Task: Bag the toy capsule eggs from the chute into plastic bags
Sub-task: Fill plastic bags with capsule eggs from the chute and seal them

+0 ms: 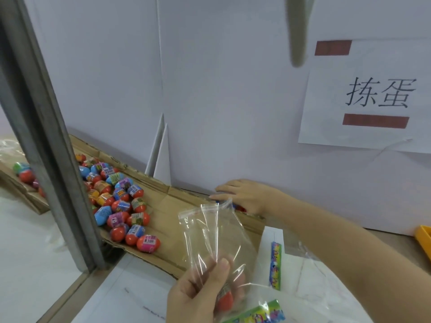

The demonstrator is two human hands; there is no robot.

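The person's left hand (198, 292) is low and close to the body, holding up a clear zip-top plastic bag (217, 234). Its grip is clamped on the bag's lower part, with the thumb pressed on the near face and the fingers behind the film. The bag stands nearly upright with its sealing strip at the top. One orange-red capsule egg with a printed band (225, 299) sits in the bottom of it, against the fingers.

The right hand (242, 197) reaches across to the far end of the brown cardboard chute (163, 206), close to the white wall panel (233, 89). It lies palm down with the fingers pointing left. Bits of blue and red show beneath it, but the bag's top edge hides part of them, so I cannot tell whether that grip is closed on anything.

Most of the toy eggs are further up the chute. That heap of red, blue, pink and green capsule eggs (121, 206) lies just beside a grey metal post (46, 136).

On the white bench (130, 287), near the left hand, are two green printed strip packs (275, 266). A yellow tray (424, 243) shows at the right edge. A white paper sign with black characters (377, 94) is taped to the wall.
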